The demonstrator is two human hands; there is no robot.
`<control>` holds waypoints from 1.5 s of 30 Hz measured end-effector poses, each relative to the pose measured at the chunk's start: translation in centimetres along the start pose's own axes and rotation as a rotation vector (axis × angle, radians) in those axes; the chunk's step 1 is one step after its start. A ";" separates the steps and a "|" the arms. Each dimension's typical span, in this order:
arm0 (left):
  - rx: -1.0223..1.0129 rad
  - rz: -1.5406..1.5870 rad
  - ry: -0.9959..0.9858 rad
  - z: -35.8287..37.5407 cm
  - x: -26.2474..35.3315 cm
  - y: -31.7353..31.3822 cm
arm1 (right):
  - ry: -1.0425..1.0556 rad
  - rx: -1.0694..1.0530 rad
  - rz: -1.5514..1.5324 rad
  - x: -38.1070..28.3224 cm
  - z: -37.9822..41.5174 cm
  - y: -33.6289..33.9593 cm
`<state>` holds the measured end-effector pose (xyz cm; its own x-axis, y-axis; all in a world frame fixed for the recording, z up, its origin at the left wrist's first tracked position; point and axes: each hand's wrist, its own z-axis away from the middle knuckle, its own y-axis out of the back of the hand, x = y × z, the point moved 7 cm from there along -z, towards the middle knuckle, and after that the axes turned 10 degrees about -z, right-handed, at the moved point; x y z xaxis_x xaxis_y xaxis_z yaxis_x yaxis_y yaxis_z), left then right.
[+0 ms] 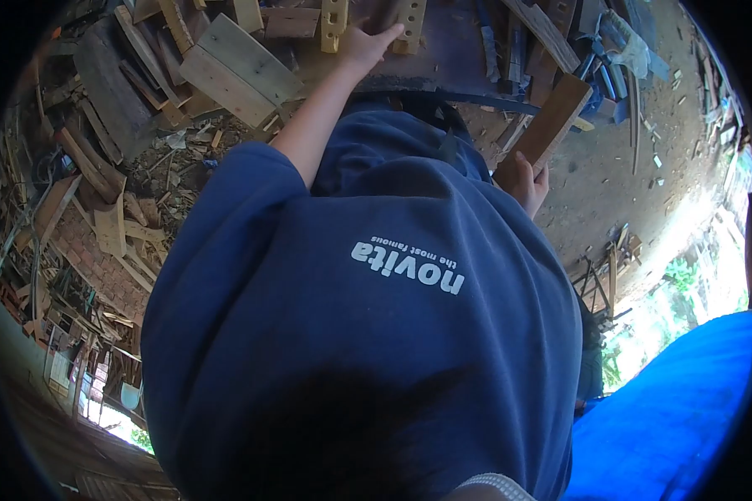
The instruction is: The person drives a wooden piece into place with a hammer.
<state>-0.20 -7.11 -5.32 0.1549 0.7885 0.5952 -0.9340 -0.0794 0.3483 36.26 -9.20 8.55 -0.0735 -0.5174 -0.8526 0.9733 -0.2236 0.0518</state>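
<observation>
My left hand (pixel 368 48) reaches over the dark work surface at the top of the view, between two pale yellow wooden pieces with round holes. One holed piece (pixel 333 23) stands just left of the hand. The other holed piece (pixel 410 25) is on the right, where an outstretched finger comes up to its edge. These fingers are spread, with nothing seen in the grip. Low at my right side, my right hand (pixel 532 185) is closed round the near end of a brown wooden board (pixel 557 115), which slants up and to the right.
Two pale planks (pixel 241 71) lie left of the work surface (pixel 451 63). Wood scraps and offcuts (pixel 171 167) cover the ground at left. More boards (pixel 543 33) and a light plastic bag (pixel 628 52) are at the upper right. A bright blue sheet (pixel 668 409) fills the lower right.
</observation>
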 end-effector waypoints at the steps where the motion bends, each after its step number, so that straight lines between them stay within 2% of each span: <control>1: -0.005 -0.002 0.000 0.0 -0.2 0.3 | 0.009 0.009 0.010 0.0 0.0 0.1; 3: 0.148 0.353 -0.154 1.1 1.3 2.7 | 0.016 0.020 0.019 -0.2 0.0 0.1; 5: 0.156 0.416 -0.098 2.6 2.1 3.2 | -0.015 0.021 0.004 -0.1 0.1 0.0; 7: 0.435 0.764 -0.476 3.6 4.2 4.9 | -0.032 0.021 -0.012 0.3 -0.1 0.2; 8: 0.484 0.774 -0.552 3.4 4.4 5.0 | -0.048 0.021 -0.025 0.5 -0.2 0.2; 12: 0.416 0.825 -0.637 3.3 5.0 4.1 | -0.064 0.045 -0.001 1.0 -0.3 0.6; 14: 0.336 0.705 -0.611 3.6 5.7 3.2 | -0.044 0.003 0.047 1.2 -0.5 0.7; 15: 0.334 0.704 -0.611 4.4 6.4 3.3 | -0.045 0.005 0.046 1.2 -0.4 0.6; 17: 0.343 0.508 -0.500 5.2 7.3 3.2 | -0.045 0.004 0.070 1.0 -0.2 0.4; 20: 0.422 0.425 -0.529 5.1 7.7 3.1 | -0.061 -0.006 0.082 1.1 -0.1 0.2; 27: 0.433 0.436 -0.597 5.7 9.2 3.4 | -0.013 -0.014 0.095 0.4 0.6 -0.5; 29: 0.388 0.504 -0.684 5.5 9.4 3.1 | -0.032 0.001 0.086 0.7 0.7 -0.3; 36: 0.237 0.486 -0.697 5.3 9.5 2.1 | -0.050 -0.016 0.055 0.6 0.9 -0.4; 38: 0.187 0.611 -0.722 5.7 9.8 1.9 | -0.024 -0.032 0.054 0.5 0.7 -0.4; 41: 0.122 0.608 -0.730 5.2 9.3 1.6 | -0.043 -0.018 0.075 0.4 0.9 -0.4; 45: 0.132 0.531 -0.821 6.0 10.0 2.4 | -0.058 -0.031 0.044 0.9 0.8 -0.3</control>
<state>1.00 -3.07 5.84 -0.0525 -0.0332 0.9981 -0.9111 -0.4075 -0.0615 35.75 -10.26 8.23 -0.0424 -0.5732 -0.8183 0.9820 -0.1749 0.0717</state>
